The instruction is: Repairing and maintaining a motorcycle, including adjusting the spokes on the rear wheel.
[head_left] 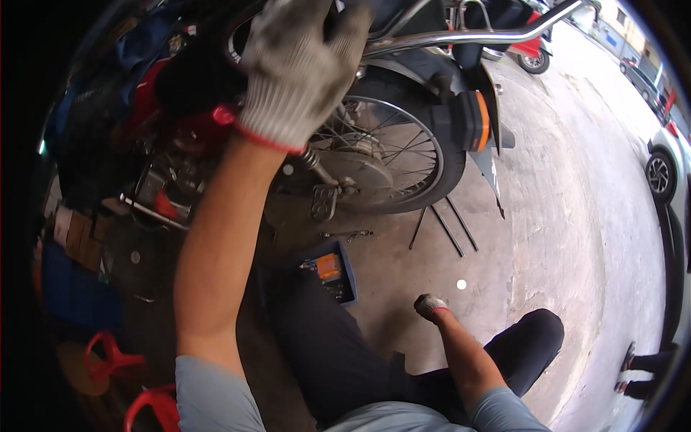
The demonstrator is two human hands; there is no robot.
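My left hand [299, 79], in a pale knitted work glove with a red cuff, is raised in front of a red motorcycle [223, 114], beside its chrome rail [461, 36]. Its thumb stands apart from the fingers, so the hand looks open; the fingertips are cut off or blurred at the top edge. Low in front of me, my right hand [430, 307] wears a similar, dirtier glove and is closed. Whatever it may hold is hidden. Beyond the hands is the spoked rear wheel [446, 155], with an orange tail lamp [481, 121] above right.
A blue tray [350, 279] holding small parts and an orange packet lies by my left knee. Thin dark stand legs [448, 230] reach the floor under the wheel. Red plastic stools [111, 356] are at lower left. A parked silver car [666, 158] and a person's legs [648, 371] are at right.
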